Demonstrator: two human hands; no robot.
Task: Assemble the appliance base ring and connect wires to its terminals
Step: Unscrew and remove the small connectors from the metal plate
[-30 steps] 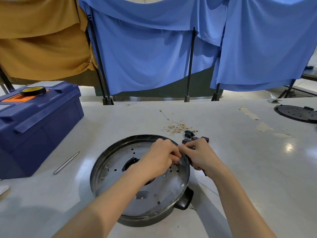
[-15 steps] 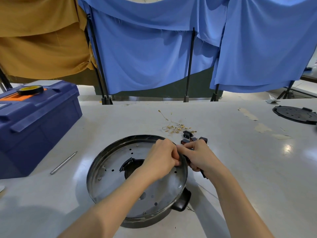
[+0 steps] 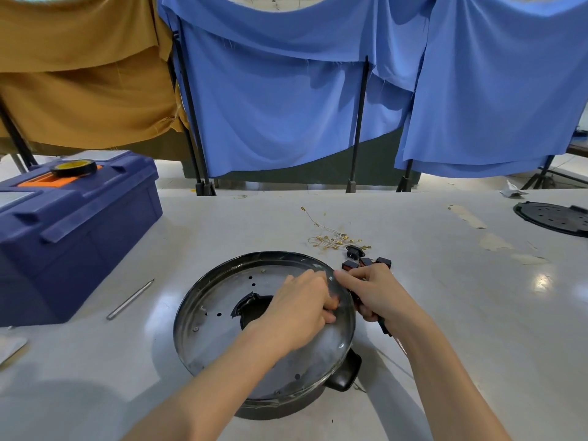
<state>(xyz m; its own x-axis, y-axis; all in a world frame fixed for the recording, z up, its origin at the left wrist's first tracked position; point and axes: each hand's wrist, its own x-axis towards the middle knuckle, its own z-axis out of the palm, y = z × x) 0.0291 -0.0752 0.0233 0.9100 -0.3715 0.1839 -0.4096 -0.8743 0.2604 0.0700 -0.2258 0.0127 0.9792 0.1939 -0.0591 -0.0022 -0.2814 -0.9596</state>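
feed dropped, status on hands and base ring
Left hand curled at right rim of base ring, grip unclear. Right hand grips a dark object. Loose wires beyond, untouched.

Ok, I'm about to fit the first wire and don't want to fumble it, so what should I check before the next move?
1. Base steady: ok. The metal base sits flat on the table.
2. Wires in reach: ok. The wire bundle lies just behind the base.
3. Small black parts close by: ok, beside the right rim.
4. Tool ready: ok. The right hand grips a dark tool at the right rim.
5. Left hand's hold: cannot tell. The left hand rests on the base with its fingers curled, hiding anything they hold.
6. Terminal exposed: cannot tell. The hands cover that spot.
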